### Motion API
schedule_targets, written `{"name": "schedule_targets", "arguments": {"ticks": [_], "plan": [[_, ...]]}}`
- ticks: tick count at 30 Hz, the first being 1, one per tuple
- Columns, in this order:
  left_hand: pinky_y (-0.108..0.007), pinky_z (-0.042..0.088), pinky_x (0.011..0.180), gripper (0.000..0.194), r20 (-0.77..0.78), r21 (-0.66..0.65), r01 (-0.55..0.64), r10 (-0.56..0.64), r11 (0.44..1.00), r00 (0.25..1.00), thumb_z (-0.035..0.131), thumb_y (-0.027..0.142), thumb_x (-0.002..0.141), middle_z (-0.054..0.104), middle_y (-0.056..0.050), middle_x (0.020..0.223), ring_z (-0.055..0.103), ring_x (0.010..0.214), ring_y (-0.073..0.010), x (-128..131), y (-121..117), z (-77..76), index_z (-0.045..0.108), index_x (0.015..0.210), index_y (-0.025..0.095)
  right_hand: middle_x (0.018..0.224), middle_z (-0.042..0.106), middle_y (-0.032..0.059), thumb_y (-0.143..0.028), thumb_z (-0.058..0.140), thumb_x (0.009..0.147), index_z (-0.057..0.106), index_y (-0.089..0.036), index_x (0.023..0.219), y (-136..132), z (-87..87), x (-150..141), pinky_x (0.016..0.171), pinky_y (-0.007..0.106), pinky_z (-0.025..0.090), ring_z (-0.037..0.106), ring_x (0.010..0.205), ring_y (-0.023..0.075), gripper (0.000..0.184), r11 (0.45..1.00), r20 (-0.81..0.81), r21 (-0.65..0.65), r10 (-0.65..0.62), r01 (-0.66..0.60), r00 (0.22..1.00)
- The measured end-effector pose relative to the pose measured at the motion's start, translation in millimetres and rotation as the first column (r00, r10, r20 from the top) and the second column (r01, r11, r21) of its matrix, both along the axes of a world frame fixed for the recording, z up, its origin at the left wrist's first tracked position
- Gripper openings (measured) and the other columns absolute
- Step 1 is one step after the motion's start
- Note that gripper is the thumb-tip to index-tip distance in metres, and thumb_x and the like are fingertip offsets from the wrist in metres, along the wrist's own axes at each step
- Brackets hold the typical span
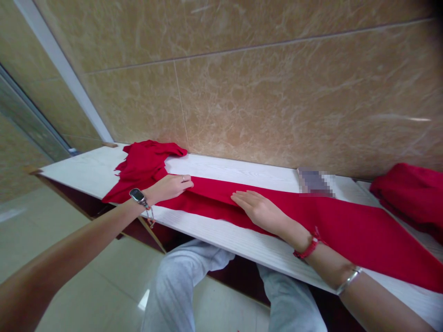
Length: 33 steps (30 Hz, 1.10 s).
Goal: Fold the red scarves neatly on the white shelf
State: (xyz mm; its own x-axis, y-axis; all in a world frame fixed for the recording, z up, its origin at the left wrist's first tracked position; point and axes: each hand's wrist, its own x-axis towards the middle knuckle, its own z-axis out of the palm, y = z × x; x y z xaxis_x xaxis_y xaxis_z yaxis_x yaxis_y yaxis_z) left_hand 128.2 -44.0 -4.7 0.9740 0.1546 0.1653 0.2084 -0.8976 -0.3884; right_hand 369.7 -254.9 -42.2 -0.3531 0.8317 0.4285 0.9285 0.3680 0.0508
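Observation:
A long strip of red cloth (346,226) runs along the white tabletop, with its near edge partly folded over. My left hand (173,186) has its fingers closed on the fold toward the left end of the strip. Farther right, my right hand (258,210) lies on the cloth with its fingers stretched out flat. Beyond my left hand, the red fabric is bunched into a crumpled heap (145,154) with ragged edges. Whether that heap and the strip are one piece, I cannot tell.
The narrow white table (79,168) stands against a brown tiled wall (242,101). A blurred-out dark flat object (313,182) lies near the wall. Another red cloth bundle (408,193) sits at the far right. My knees are at the table's front edge.

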Motion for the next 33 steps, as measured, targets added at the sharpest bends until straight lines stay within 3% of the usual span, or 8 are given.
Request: {"name": "schedule_targets", "arguments": {"ticks": [3,8,12,17,23,28,33], "plan": [[-0.022,0.043,0.069,0.022,0.033,0.017,-0.013,0.013,1.0,0.999,0.042,0.007,0.084,0.057,-0.005,0.099,0.056,0.084,-0.0143,-6.5,-0.1,-12.5,0.058,0.096,0.017,0.131,0.047,0.0151,-0.005,0.031,0.088,0.047,-0.01,0.126,-3.1,-5.1,1.7,0.105,0.047,0.029,0.037,0.126,0.0243,0.042,0.999,0.045,-0.014,0.049,-0.049,0.998],[-0.022,0.044,0.076,0.029,-0.12,-0.039,0.046,-0.051,0.998,0.991,0.042,0.003,0.083,0.057,-0.005,0.105,0.053,0.098,-0.0152,-18.9,-3.8,-31.3,0.057,0.102,0.02,0.134,0.046,0.01,-0.008,0.035,0.088,0.045,-0.014,0.129,-11.1,-16.8,2.8,0.105,0.041,0.031,0.038,0.125,0.0199,0.043,0.953,-0.017,-0.267,0.147,-0.146,0.989],[-0.023,0.045,0.079,0.033,-0.154,-0.059,0.049,-0.058,0.997,0.986,0.044,0.003,0.083,0.058,-0.005,0.107,0.052,0.101,-0.0159,-23.6,-3.8,-27.7,0.058,0.107,0.022,0.137,0.041,0.0094,-0.014,0.034,0.09,0.042,-0.015,0.131,-15.5,-14.2,6.3,0.107,0.041,0.028,0.034,0.128,0.0193,0.042,0.932,-0.068,-0.326,0.142,-0.157,0.987],[-0.025,0.045,0.083,0.04,-0.16,-0.082,0.026,-0.039,0.996,0.986,0.042,0.001,0.082,0.059,-0.006,0.11,0.052,0.103,-0.0169,-32.0,-2.2,-24.8,0.059,0.111,0.023,0.134,0.046,0.0087,-0.016,0.032,0.091,0.044,-0.016,0.13,-15.7,-13.7,6.1,0.108,0.041,0.026,0.036,0.127,0.018,0.041,0.934,-0.06,-0.3,0.183,-0.192,0.981],[-0.025,0.041,0.091,0.037,-0.125,-0.254,-0.037,0.006,0.966,0.992,0.04,0.014,0.086,0.054,-0.004,0.118,0.051,0.105,-0.0152,-38.6,-12.3,-18.7,0.055,0.118,0.023,0.136,0.043,0.0064,-0.023,0.033,0.091,0.04,-0.018,0.133,-17.0,-16.3,5.8,0.108,0.04,0.026,0.034,0.128,0.0179,0.042,0.918,-0.114,-0.328,0.196,-0.223,0.974],[-0.029,0.034,0.099,0.032,-0.053,-0.361,0.102,-0.13,0.927,0.99,0.037,0.021,0.09,0.054,-0.004,0.121,0.047,0.112,-0.0164,-10.0,-43.2,-9.9,0.057,0.115,0.021,0.139,0.04,0.0044,-0.024,0.032,0.092,0.037,-0.021,0.135,-16.2,-16.6,7.3,0.109,0.04,0.022,0.03,0.13,0.017,0.043,0.896,-0.151,-0.366,0.209,-0.251,0.966],[-0.03,0.024,0.106,0.035,-0.054,-0.51,0.202,-0.266,0.836,0.963,0.035,0.022,0.092,0.044,-0.002,0.135,0.034,0.126,-0.0153,38.1,-61.0,-24.0,0.051,0.123,0.023,0.139,0.039,0.0054,-0.023,0.033,0.092,0.04,-0.02,0.133,-15.0,-16.4,8.9,0.109,0.041,0.02,0.029,0.131,0.0167,0.042,0.886,-0.137,-0.39,0.215,-0.253,0.967]]}}
